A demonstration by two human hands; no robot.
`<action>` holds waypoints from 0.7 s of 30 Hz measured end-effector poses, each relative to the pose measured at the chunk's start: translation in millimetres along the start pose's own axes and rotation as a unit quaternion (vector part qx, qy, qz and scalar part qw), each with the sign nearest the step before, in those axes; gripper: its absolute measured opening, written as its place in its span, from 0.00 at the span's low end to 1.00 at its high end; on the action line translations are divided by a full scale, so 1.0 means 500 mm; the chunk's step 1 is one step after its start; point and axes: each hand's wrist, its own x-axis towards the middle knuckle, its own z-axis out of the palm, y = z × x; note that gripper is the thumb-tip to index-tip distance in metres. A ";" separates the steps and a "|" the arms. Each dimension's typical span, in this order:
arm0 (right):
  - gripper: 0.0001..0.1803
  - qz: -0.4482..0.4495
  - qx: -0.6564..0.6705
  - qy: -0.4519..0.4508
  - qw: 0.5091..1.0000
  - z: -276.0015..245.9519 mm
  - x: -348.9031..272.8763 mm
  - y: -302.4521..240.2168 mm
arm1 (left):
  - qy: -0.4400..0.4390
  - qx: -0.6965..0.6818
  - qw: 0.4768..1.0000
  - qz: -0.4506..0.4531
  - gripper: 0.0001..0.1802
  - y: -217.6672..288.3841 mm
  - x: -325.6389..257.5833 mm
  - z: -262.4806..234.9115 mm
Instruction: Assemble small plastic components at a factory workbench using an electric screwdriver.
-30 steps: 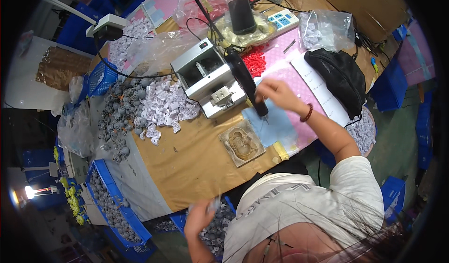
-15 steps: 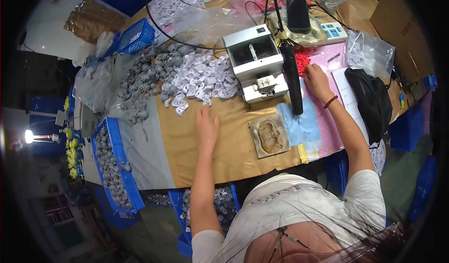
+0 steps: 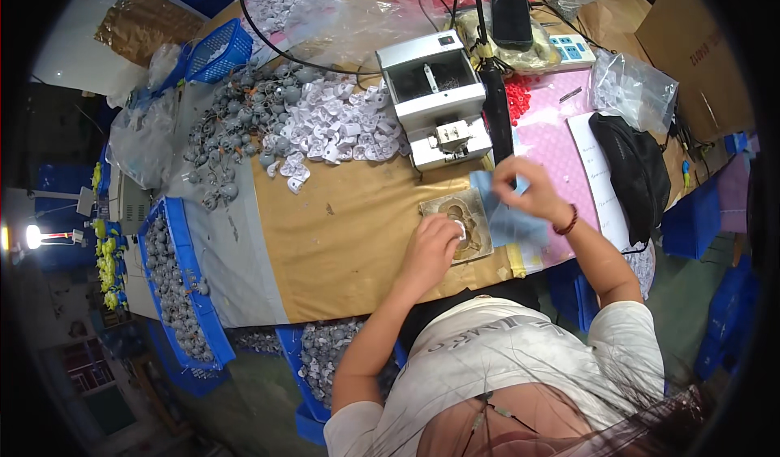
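Left hand [image 3: 432,250] pressing a small white part [image 3: 460,229] onto the metal plate [image 3: 457,223] near the worktop [image 3: 341,229] front edge; right hand [image 3: 528,190] pinching a blue cloth [image 3: 504,213] over the plate's right side. Risk: part slipping off from uneven pressure, or cloth snagging and dragging it loose.

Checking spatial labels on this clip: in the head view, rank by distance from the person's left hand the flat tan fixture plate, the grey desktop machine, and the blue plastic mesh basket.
1. Flat tan fixture plate: under the left hand, touching it.
2. Grey desktop machine: beyond the hand, mid-table.
3. Blue plastic mesh basket: far left corner.
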 end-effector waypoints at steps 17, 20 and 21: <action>0.18 -0.138 -0.257 -0.194 0.937 0.139 -0.057 -0.040 | 0.273 0.235 0.910 -0.206 0.20 -0.372 0.027 -0.388; 0.17 -0.120 -0.234 -0.191 0.946 0.149 -0.054 -0.035 | 0.312 0.388 0.850 -0.173 0.24 -0.502 0.077 -0.475; 0.17 -0.108 -0.222 -0.184 0.951 0.153 -0.061 -0.026 | 0.302 0.384 0.854 -0.180 0.25 -0.529 0.094 -0.486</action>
